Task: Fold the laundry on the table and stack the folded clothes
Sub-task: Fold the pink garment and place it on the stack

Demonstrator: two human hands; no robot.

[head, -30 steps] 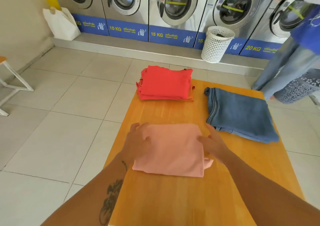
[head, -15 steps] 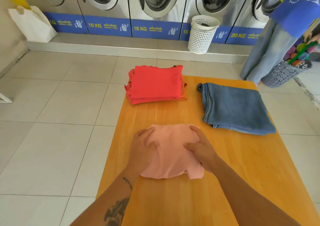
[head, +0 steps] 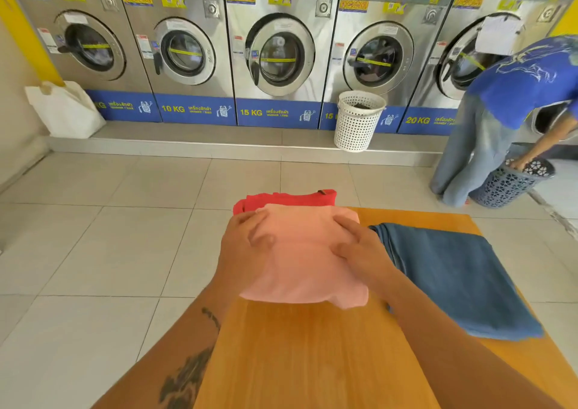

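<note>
The folded pink garment (head: 308,257) sits between the two hands, held from both sides and carried low over the far-left part of the wooden table (head: 316,361). Its far edge overlaps the red folded pile (head: 291,197), which shows only as a strip just beyond the fingertips; whether the pink piece already rests on the red one or hangs just above it cannot be told. The left hand (head: 242,250) grips the garment's left side, thumb pressed on top, fingers curled around the edge. The right hand (head: 359,250) clasps the opposite side the same way, thumb on the cloth.

Just to the right of the right hand, touching or almost touching the wrist, lies the folded blue denim piece (head: 453,278), flat on the table and apart from the red pile.

By the look of it, the folding is finished: three items are visible and all are folded, with no loose laundry on the visible table. What remains is stacking, namely settling the pink piece squarely on the red pile and letting go, and possibly adding the denim to the stack.
</note>
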